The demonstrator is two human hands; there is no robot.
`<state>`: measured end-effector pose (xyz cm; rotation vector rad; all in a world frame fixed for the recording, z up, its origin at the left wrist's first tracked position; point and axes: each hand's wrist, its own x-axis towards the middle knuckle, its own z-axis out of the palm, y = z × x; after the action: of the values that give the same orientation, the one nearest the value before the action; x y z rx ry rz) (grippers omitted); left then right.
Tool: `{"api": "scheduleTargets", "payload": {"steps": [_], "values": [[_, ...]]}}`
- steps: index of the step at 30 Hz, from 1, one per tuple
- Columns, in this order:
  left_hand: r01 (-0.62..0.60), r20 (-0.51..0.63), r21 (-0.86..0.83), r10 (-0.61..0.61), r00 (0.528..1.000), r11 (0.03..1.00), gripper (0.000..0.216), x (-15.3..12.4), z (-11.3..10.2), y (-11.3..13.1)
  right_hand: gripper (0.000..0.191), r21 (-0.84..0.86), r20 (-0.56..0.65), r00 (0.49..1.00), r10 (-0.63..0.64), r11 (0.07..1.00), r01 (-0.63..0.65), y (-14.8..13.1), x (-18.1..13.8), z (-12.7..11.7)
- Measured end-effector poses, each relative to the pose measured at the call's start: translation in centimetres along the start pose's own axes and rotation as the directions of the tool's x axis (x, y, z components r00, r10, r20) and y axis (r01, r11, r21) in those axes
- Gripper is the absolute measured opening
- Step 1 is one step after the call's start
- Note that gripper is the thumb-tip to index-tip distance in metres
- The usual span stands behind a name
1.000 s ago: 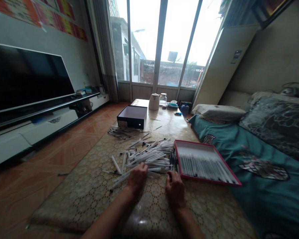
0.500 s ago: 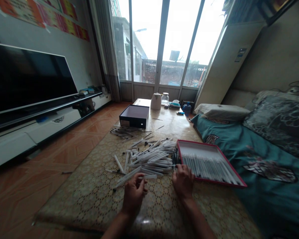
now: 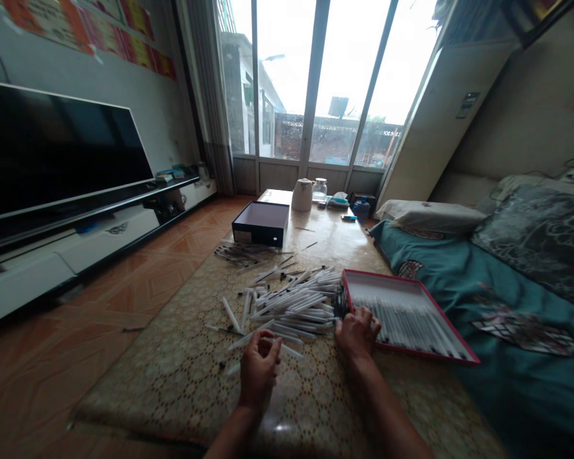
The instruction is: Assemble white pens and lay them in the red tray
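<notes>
My left hand (image 3: 258,366) is low over the table, thumb and forefinger pinched at one end of a translucent plastic tube (image 3: 293,351). Just left of it, a small black cap (image 3: 222,365) lies on the tablecloth. In front spreads a loose pile of whitish plastic tubes (image 3: 299,303). My right hand (image 3: 356,333) is at the near left corner of a red-rimmed shallow box (image 3: 382,282), its fingers curled. Whatever those fingers hold is hidden. Dark small pieces (image 3: 339,299) are heaped between the pile and the box. Inside the box, thin dark-cored sticks (image 3: 406,319) lie in a row.
Farther back stand a dark open box (image 3: 258,237), a pale kettle (image 3: 301,195), a glass jar (image 3: 319,189) and a tissue pack (image 3: 337,201). Thin dark sticks (image 3: 242,254) lie by the dark box. A teal-covered sofa (image 3: 440,255) runs along the right.
My right hand's fingers have shifted from the dark pieces toward the box's edge. The tube at my left hand now slants downward to the right. The view has turned slightly left.
</notes>
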<state>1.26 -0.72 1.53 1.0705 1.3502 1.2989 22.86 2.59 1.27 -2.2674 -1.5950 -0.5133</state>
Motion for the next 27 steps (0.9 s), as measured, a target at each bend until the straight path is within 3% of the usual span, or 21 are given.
{"api": "scheduleTargets", "payload": {"steps": [6,11,13,16,19,21,27], "values": [[-0.177,-0.029,0.113,0.181,0.983,0.978,0.023,-0.4,0.1,-0.2,0.014,0.088,-0.040,0.999,0.031,0.996,-0.027,0.9,-0.4,0.0],[-0.222,-0.017,0.036,0.223,0.975,0.974,0.052,-0.6,0.0,0.1,0.023,0.325,-0.074,0.994,0.075,0.944,-0.047,2.5,-1.3,-1.4],[-0.188,0.003,-0.018,0.188,0.982,0.982,0.049,-0.6,-0.1,0.2,0.031,0.529,-0.046,0.996,0.072,0.848,-0.037,2.6,-2.2,-2.0],[-0.060,0.062,-0.123,0.068,0.996,0.991,0.028,-0.5,-0.4,0.3,0.036,0.810,0.112,0.993,0.038,0.575,-0.113,1.8,-4.5,-2.7],[0.042,0.069,-0.260,-0.025,0.997,0.965,0.023,-0.4,-0.9,0.3,0.037,0.903,0.225,0.974,-0.018,0.378,-0.201,0.8,-7.1,-3.4],[0.068,0.040,-0.369,-0.057,0.998,0.927,0.027,-0.2,-1.3,0.3,0.036,0.912,0.221,0.975,-0.020,0.358,-0.199,0.3,-8.4,-3.7],[0.142,0.027,-0.599,-0.157,0.987,0.788,0.029,0.4,-1.9,0.2,0.030,0.888,0.139,0.989,-0.054,0.448,-0.100,-0.1,-9.9,-4.5]]}}
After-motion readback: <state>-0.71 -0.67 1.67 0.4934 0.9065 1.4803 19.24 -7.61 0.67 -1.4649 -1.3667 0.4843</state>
